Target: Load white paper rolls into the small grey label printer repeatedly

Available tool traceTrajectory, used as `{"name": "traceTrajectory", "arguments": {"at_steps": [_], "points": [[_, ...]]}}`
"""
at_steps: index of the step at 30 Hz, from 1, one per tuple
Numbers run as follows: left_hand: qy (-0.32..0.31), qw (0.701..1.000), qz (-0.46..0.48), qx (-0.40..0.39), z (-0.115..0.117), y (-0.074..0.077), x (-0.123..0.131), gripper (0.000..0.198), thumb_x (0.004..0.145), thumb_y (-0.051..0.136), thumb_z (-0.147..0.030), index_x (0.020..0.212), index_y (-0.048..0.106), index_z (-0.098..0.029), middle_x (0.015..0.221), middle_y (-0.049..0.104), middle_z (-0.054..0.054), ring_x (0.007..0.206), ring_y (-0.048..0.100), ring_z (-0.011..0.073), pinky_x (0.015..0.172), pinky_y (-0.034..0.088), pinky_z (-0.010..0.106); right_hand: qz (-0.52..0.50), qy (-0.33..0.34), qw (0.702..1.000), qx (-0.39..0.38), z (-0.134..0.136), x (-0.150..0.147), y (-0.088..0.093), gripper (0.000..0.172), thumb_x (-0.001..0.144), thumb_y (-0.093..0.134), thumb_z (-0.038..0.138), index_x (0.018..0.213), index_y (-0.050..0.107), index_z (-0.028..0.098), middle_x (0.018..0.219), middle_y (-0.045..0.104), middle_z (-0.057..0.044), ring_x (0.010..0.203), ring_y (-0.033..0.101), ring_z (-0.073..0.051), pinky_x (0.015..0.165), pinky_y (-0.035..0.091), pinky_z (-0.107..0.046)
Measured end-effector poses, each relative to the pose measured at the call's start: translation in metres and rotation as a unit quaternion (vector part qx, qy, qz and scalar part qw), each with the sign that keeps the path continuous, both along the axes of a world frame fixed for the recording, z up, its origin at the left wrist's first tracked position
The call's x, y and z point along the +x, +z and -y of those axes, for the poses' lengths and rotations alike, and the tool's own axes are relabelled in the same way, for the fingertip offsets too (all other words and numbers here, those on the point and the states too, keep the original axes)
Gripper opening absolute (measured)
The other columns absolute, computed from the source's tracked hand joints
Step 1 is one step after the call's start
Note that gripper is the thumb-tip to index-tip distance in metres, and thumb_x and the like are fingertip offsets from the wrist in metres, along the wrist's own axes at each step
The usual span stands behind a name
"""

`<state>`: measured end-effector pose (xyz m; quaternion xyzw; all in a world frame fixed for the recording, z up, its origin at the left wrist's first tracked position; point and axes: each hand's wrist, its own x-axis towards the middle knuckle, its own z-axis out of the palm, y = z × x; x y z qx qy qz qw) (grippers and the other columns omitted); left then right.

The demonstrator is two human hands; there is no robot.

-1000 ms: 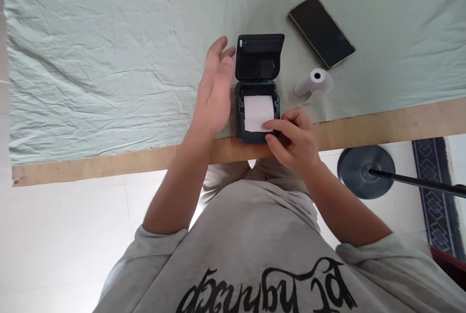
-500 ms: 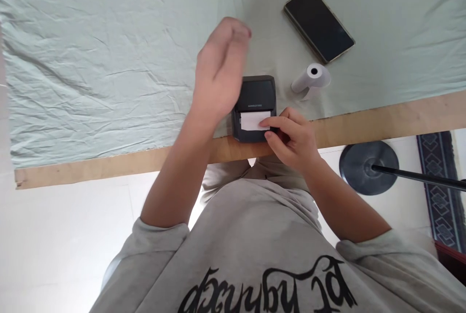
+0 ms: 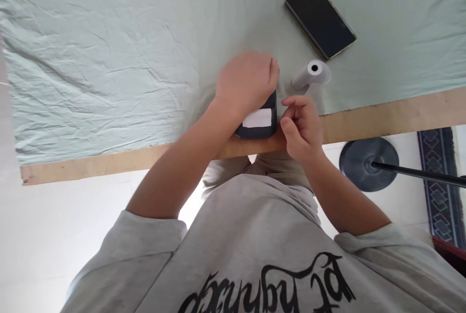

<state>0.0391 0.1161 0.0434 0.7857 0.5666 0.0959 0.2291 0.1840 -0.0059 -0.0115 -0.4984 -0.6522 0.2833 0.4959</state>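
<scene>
1. A dark, rounded, box-shaped plastic printer (image 3: 257,132) sits on the table near its front edge, directly before the person's body; its upper part is mostly hidden beneath a hand.
2. A white, rectangular strip of paper (image 3: 257,118) lies flat across the printer's visible front part; its right-hand edge looks slightly jagged.
3. The bare left hand (image 3: 248,79) lies over the printer's upper part, back of the hand upward, wrist bent to the right; its fingers bend downward and are largely hidden, so whether they press or grasp cannot be told.
4. The bare right hand (image 3: 301,126) is just beside the printer's right side, apart from it; its fingers are loosely curled, with a gap between thumb and index fingertip, and no object shows in its grasp.
5. A white, cylindrical paper roll (image 3: 303,77) with a dark core hole stands on end beyond the right hand; its loose end flares out to the right.
6. A black, rectangular smartphone (image 3: 320,19) in a clear-edged case lies slantwise beyond the roll, screen up.
7. A pale green, wrinkled cloth (image 3: 109,60) covers the table; a light brown wooden strip (image 3: 382,114) borders its near side.
</scene>
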Motion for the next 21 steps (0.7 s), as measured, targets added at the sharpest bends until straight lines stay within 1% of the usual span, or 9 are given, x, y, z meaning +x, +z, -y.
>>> {"name": "traceTrajectory", "arguments": {"at_steps": [4,8,12,13,15,17,18,19,21], "points": [[-0.002,0.999,-0.032,-0.016,0.002,0.009,0.007,0.032,0.109,0.051,-0.044,0.086,0.063,-0.024,0.099,0.071,0.007,0.099,0.069,0.0333,0.084,0.054,0.056,0.027,-0.013,1.0,-0.004,-0.002,0.0,-0.002,0.019,0.103,0.053,0.037,0.119,0.057,0.027,0.07,0.047,0.005,0.057,0.043,-0.013,0.055,0.036,-0.03],[-0.012,0.998,-0.057,-0.017,0.003,0.014,0.01,0.031,0.11,0.046,-0.036,0.089,0.064,-0.022,0.106,0.071,0.011,0.104,0.069,0.0376,0.085,0.054,0.06,0.051,-0.021,0.998,-0.008,-0.003,-0.002,-0.001,0.02,0.102,0.054,0.039,0.117,0.058,0.026,0.067,0.045,0.006,0.056,0.044,-0.012,0.055,0.038,-0.03],[-0.015,0.998,-0.054,-0.012,0.003,0.014,0.008,0.026,0.108,0.053,-0.037,0.085,0.06,-0.026,0.104,0.07,0.008,0.101,0.068,0.0334,0.084,0.055,0.056,0.03,-0.019,0.999,-0.013,-0.003,-0.002,-0.005,0.018,0.101,0.057,0.038,0.114,0.058,0.026,0.068,0.048,0.006,0.055,0.044,-0.012,0.054,0.037,-0.029],[-0.009,0.999,-0.039,0.001,0.003,0.012,0.006,0.025,0.107,0.054,-0.037,0.084,0.058,-0.027,0.105,0.07,0.007,0.099,0.067,0.0315,0.083,0.055,0.055,0.023,-0.018,0.999,-0.02,-0.003,-0.002,-0.006,0.017,0.1,0.057,0.037,0.113,0.059,0.026,0.069,0.05,0.005,0.056,0.044,-0.011,0.054,0.037,-0.028],[0.01,0.998,0.04,0.053,0.005,0.009,-0.002,0.024,0.105,0.055,-0.035,0.082,0.052,-0.03,0.102,0.069,0.005,0.093,0.066,0.0281,0.082,0.056,0.054,0.011,-0.022,0.999,-0.034,-0.003,-0.002,-0.008,0.016,0.099,0.058,0.037,0.11,0.059,0.026,0.072,0.052,0.004,0.057,0.046,-0.011,0.053,0.037,-0.028],[0.034,0.978,0.162,0.125,0.011,0.005,-0.015,0.027,0.103,0.055,-0.029,0.078,0.045,-0.031,0.095,0.067,0.004,0.089,0.065,0.0257,0.086,0.057,0.053,0.002,-0.029,0.999,-0.045,-0.004,-0.002,-0.008,0.014,0.099,0.059,0.037,0.107,0.061,0.026,0.072,0.054,0.004,0.058,0.046,-0.011,0.053,0.037,-0.027],[0.042,0.969,0.194,0.147,0.016,0.003,-0.023,0.026,0.103,0.051,-0.025,0.079,0.042,-0.03,0.094,0.065,0.003,0.093,0.066,0.0248,0.092,0.057,0.053,0.001,-0.032,0.998,-0.051,-0.004,-0.003,-0.006,0.013,0.098,0.059,0.036,0.105,0.061,0.025,0.072,0.054,0.003,0.058,0.046,-0.011,0.053,0.038,-0.027],[0.05,0.964,0.206,0.16,0.023,0.001,-0.031,0.025,0.105,0.043,-0.026,0.081,0.042,-0.03,0.093,0.064,0.004,0.094,0.065,0.0245,0.093,0.057,0.052,0.002,-0.035,0.998,-0.057,-0.004,-0.003,-0.005,0.012,0.098,0.06,0.035,0.104,0.062,0.025,0.072,0.055,0.003,0.058,0.046,-0.011,0.053,0.038,-0.026],[0.092,0.954,0.242,0.154,0.039,-0.005,-0.047,0.027,0.108,0.039,-0.034,0.082,0.045,-0.03,0.09,0.063,0.005,0.093,0.067,0.0248,0.088,0.058,0.052,0.006,-0.038,0.997,-0.07,-0.004,-0.005,-0.001,0.01,0.097,0.06,0.032,0.101,0.063,0.024,0.072,0.056,0.004,0.058,0.046,-0.01,0.054,0.037,-0.025]]}}
